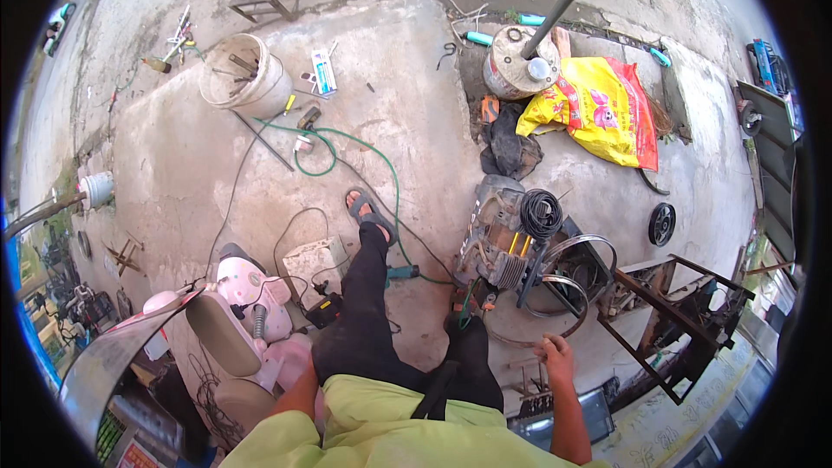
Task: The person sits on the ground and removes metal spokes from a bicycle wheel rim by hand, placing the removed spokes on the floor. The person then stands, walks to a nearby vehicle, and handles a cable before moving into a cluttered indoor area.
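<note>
My right hand [555,356] is raised to the right of my body with its fingers curled together. Whatever they may pinch is too small to make out. Just beyond it lie metal wheel rims [582,295], apart from the hand or barely beside it; I cannot tell which. A grimy machine like an air compressor [492,247] stands ahead of my right foot, with a coil of black cable [542,213] on top. My left forearm [302,394] hangs at my left thigh, next to a pink scooter [247,288]; the left hand itself is hidden by the leg.
Ahead left stands a white bucket [270,97] holding tools. A hammer [308,119] and a green hose [392,169] lie on the concrete. A yellow bag [594,113] rests beside a pole base [511,69]. Rusty black frame [633,342] and a small wheel [662,224] lie right.
</note>
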Tool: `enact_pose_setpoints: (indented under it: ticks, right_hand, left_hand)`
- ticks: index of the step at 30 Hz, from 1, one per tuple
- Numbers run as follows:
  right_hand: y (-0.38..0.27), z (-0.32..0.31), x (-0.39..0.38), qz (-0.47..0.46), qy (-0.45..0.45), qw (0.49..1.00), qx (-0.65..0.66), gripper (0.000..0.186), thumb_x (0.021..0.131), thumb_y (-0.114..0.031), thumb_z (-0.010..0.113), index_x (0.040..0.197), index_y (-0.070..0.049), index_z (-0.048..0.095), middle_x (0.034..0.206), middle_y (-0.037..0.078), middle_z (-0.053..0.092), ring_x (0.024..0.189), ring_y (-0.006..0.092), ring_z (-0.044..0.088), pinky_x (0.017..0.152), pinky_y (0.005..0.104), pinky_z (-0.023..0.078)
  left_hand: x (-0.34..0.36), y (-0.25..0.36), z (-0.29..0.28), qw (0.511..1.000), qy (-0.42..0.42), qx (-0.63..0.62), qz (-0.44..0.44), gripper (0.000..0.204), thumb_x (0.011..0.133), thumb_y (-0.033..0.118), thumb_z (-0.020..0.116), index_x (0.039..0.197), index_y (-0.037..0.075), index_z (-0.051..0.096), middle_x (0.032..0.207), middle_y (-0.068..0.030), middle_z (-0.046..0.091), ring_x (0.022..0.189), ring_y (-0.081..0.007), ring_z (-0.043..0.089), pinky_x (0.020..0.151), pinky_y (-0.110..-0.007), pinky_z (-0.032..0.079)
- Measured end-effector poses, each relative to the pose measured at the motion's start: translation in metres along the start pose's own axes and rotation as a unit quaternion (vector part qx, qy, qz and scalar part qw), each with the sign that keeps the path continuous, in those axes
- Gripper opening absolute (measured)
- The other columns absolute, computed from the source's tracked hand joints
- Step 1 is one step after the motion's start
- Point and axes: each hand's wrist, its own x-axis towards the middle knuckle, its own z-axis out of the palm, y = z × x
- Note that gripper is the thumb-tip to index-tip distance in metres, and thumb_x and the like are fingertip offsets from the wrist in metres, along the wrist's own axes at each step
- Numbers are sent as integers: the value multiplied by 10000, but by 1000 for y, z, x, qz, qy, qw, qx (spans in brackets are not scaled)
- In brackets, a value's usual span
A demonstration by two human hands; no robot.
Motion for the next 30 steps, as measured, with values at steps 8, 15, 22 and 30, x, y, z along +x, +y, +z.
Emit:
enact_pose_setpoints:
  ticks: [8,15,22,30]
  right_hand:
    - [-184,213,7,-11,-160,986,-40,366,1020,-176,652,1317,39,630,1060,91,747,908,149,702,774,288,538]
    - [-315,262,35,-63,-143,985,-67,365,1024,-173,643,1329,26,630,1090,102,754,929,154,708,790,285,536]
    - [-466,286,116,-118,-157,978,-75,353,1012,-163,654,1298,42,642,1039,94,758,864,145,705,766,283,540]
    - [-706,383,277,-229,-209,950,-42,339,1015,-155,641,1310,11,639,1021,70,748,846,132,702,750,286,548]
  left_hand:
    - [31,273,144,863,16,468,189,290,1014,214,582,1212,15,652,1029,-142,735,813,-292,729,730,-397,586]
    - [-5,409,196,962,71,253,79,266,997,189,617,1194,10,632,941,-113,705,716,-223,712,561,-353,528]
    - [-6,516,285,968,65,202,133,249,1002,211,632,1173,30,640,971,-110,716,733,-220,711,573,-351,530]
    - [-8,609,413,972,85,181,121,301,994,209,628,1225,17,648,1057,-139,729,833,-274,756,675,-409,579]
